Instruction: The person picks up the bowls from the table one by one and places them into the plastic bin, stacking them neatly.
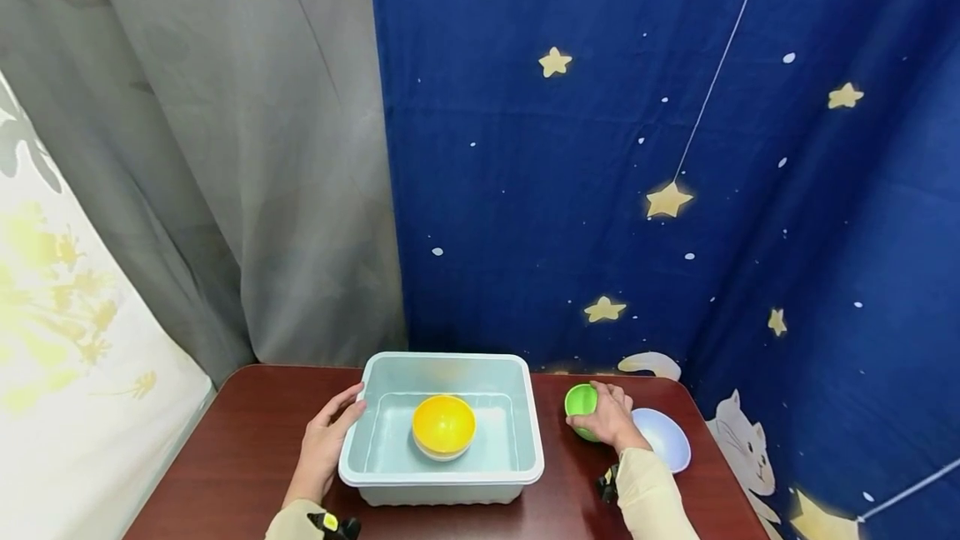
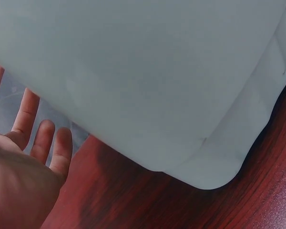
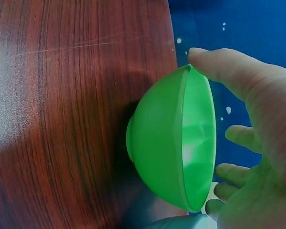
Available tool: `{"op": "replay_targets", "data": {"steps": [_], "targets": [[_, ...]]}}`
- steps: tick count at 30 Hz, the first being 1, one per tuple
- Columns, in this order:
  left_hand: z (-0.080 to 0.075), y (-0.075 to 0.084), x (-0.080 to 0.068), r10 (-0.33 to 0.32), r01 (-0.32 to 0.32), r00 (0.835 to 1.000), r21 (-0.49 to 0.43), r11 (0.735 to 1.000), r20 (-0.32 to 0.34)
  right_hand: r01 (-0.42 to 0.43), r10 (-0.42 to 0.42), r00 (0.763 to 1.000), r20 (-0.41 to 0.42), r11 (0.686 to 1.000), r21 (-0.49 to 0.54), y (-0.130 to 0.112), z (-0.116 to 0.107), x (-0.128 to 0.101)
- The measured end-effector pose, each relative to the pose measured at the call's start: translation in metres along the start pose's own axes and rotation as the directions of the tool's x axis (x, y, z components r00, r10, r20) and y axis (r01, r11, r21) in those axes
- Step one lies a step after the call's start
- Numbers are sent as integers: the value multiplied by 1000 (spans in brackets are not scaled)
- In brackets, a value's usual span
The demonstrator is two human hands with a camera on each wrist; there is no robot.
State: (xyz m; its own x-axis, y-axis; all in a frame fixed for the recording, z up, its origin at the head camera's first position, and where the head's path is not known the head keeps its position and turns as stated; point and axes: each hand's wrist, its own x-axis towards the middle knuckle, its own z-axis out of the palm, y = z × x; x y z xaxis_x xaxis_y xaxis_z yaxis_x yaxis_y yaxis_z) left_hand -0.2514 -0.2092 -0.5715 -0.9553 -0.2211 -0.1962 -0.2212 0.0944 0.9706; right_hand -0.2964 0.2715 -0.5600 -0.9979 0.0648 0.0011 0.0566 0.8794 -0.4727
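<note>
Your right hand (image 1: 611, 419) grips the green bowl (image 1: 579, 401) by its rim, thumb and fingers (image 3: 231, 136) curled around it; the bowl sits tipped on the table (image 1: 247, 432), right of the tub (image 1: 442, 473) and just left of the pale blue bowl (image 1: 667, 440). Your left hand (image 1: 326, 444) rests relaxed, fingers (image 2: 52, 148) straight against the tub's left wall. 1 yellow bowl (image 1: 444, 425) sits inside the tub on a paler one.
</note>
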Motion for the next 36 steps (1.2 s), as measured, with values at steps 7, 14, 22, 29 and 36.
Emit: {"op": "replay_targets", "data": {"steps": [7, 14, 22, 29, 36], "targets": [[-1, -1, 1, 6, -6, 1000, -9, 1000, -5, -3, 3, 1000, 16, 1000, -22, -1, 4, 6], [-1, 0, -1, 18, -18, 1000, -11, 1000, -9, -7, 8, 999, 44, 1000, -11, -6, 7, 7], [0, -1, -2, 5, -5, 1000, -8, 1000, -3, -30, 31, 997, 70, 999, -9, -4, 15, 7], [0, -1, 0, -1, 1, 1000, -7, 1000, 3, -44, 44, 997, 58, 999, -1, -5, 17, 7], [-1, -1, 0, 5, -5, 1000, 1, 1000, 5, -33, 33, 999, 43, 999, 5, -8, 13, 4]]}}
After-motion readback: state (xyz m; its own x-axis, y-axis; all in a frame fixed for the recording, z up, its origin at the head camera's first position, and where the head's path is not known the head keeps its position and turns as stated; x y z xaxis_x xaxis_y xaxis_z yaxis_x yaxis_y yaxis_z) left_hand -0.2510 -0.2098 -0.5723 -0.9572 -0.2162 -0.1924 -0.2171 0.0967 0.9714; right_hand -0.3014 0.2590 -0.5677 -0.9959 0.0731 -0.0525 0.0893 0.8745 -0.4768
